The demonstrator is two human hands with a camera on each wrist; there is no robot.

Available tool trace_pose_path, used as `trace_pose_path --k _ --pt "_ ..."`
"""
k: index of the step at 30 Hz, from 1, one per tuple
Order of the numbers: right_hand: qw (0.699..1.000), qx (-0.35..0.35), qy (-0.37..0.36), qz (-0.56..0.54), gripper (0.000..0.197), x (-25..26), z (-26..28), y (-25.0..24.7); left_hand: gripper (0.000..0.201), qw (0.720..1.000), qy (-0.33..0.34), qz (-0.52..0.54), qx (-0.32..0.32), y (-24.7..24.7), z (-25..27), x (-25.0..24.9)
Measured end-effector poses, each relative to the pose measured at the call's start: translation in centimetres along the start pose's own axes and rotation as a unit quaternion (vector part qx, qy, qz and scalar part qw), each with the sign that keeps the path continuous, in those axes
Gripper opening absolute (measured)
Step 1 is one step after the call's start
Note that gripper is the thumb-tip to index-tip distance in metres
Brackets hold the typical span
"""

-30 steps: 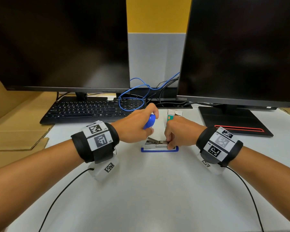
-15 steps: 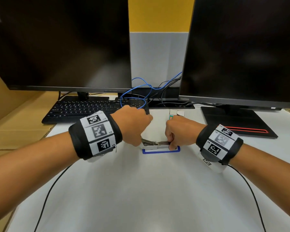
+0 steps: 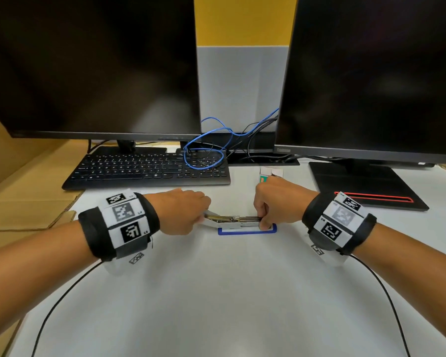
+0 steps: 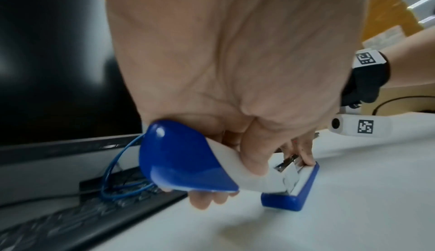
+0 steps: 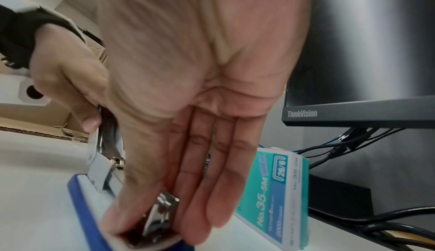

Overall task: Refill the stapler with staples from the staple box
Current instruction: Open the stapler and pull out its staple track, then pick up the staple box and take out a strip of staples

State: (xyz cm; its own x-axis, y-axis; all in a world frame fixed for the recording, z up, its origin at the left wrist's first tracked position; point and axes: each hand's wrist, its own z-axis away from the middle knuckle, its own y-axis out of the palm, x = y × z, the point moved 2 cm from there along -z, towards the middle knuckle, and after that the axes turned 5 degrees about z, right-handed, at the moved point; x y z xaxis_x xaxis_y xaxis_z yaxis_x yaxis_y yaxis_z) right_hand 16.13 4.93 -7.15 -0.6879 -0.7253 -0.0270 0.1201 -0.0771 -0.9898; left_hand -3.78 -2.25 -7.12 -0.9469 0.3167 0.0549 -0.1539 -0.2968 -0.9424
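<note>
The stapler lies on the white desk, its blue base flat and its lid swung back to the left. My left hand grips the blue-and-white lid, fingers curled under it. My right hand pinches the front end of the metal magazine between thumb and fingers. The teal staple box lies just behind the right hand; in the head view only the staple box's end shows. I cannot see whether staples lie in the magazine.
A black keyboard sits behind the left hand, with a looped blue cable on its right end. Two dark monitors stand at the back; the right one's base is beside my right wrist. Cardboard borders the desk's left.
My left hand has swung the lid from raised down and back to the left, so its blue tip is now hidden in the head view. The right hand stays on the magazine's front.
</note>
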Motion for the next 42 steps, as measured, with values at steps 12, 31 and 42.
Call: trace_pose_path --k 12,31,42 --pt "1.0 0.003 0.005 -0.018 0.021 -0.1 0.5 0.1 0.006 0.992 -0.025 0.118 -0.026 1.9 -0.1 0.6" --pt "0.99 -0.082 0.101 -0.059 0.046 -3.6 1.0 -2.0 0.063 0.989 -0.002 0.139 -0.041 0.7 -1.5 0.1" --pt "0.98 -0.085 0.178 0.007 0.054 -4.4 -1.3 -0.2 0.023 0.989 0.067 0.111 -0.065 1.9 -2.5 -3.4"
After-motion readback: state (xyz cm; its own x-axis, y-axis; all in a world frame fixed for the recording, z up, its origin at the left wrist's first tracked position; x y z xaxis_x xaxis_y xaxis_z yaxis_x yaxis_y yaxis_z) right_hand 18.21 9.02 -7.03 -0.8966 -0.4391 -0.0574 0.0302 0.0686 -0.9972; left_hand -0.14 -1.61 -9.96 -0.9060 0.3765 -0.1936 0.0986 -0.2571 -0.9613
